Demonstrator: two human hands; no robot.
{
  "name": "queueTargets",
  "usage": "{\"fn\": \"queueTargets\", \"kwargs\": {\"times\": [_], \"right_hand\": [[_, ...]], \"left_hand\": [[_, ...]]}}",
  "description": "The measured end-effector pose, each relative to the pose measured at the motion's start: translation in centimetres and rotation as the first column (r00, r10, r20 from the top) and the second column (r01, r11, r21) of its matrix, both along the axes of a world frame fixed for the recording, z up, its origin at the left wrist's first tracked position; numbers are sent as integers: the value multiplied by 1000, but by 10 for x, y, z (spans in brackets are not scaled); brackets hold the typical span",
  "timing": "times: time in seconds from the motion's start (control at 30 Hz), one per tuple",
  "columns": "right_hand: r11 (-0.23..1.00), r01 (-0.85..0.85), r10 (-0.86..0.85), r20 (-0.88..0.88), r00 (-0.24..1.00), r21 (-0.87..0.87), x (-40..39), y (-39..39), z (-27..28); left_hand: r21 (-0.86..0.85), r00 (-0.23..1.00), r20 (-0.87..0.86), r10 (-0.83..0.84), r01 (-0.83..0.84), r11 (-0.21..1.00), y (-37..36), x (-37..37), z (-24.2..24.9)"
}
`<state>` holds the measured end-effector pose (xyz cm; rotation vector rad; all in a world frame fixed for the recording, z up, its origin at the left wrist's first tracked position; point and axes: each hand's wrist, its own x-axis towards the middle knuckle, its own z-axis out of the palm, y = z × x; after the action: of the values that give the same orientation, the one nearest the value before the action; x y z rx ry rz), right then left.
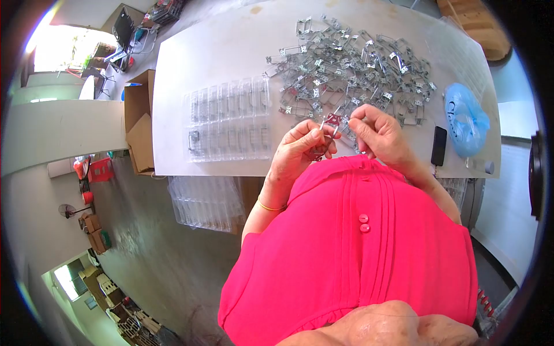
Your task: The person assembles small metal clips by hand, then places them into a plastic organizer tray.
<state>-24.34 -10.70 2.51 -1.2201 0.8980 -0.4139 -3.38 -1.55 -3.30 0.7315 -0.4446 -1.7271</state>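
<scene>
My left hand (301, 147) is closed around a small metal bracket (331, 120) at the table's front edge, its fingers pinching one side. Just right of the bracket is my right hand (378, 134), thumb and forefinger pressed together at its edge; whether they grip it is too small to tell. Beyond both hands lies a wide loose heap of metal brackets (352, 63). To the left, a clear plastic tray (229, 121) with rows of compartments holds metal pieces, one of them darker at the lower left.
A black phone (439, 146) and a blue plastic bag (465, 120) lie on the right of the white table (173, 69). Clear plastic sheets (461, 57) are behind them. An open cardboard box (140, 130) stands against the left edge. More clear trays (206, 202) sit below the front edge.
</scene>
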Motion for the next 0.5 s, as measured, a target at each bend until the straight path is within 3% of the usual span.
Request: {"fn": "queueTargets", "kwargs": {"times": [0.27,0.33,0.5], "right_hand": [[987,-9,11,7,1000,-162,27,17,-16],[985,-3,2,-5,1000,-174,32,20,-18],[995,50,-50,10,999,-82,45,27,-11]], "left_hand": [[-77,999,44,-25,29,997,10,25,6],[-96,955,295,-35,66,993,13,32,6],[-139,868,496,-15,96,986,19,48,15]]}}
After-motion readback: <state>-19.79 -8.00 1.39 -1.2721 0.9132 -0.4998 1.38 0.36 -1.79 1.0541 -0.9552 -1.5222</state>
